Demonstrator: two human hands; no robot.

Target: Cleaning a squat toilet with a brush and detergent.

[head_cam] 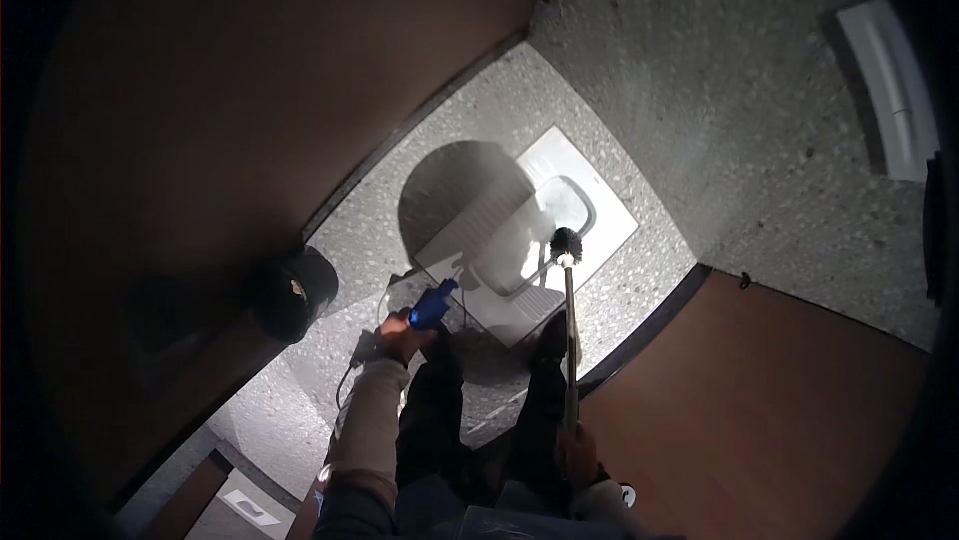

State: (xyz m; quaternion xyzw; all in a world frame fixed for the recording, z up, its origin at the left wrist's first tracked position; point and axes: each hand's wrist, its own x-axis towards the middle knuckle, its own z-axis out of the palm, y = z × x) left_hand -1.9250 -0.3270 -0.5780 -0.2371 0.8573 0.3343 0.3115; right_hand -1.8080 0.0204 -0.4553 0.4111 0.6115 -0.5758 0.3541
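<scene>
Before me a white squat toilet [614, 214] is set into a speckled floor. My right hand [578, 454] grips the long handle of a toilet brush [571, 338]; its dark round bristle head appears over the basin's near right edge, though contact cannot be told. To the left, my left hand [403, 335] is closed around a blue nozzle or spray bottle [433, 305], pointed towards the toilet's near left side. A thin hose or cord runs beside that hand and forearm. A large round shadow falls across the toilet's left part.
A black bin [318, 281] stands by the brown partition [225, 90] at left. Another brown partition [749, 390] is at right. A white fixture [891, 90] is on the speckled wall at upper right. My legs and feet are just before the toilet.
</scene>
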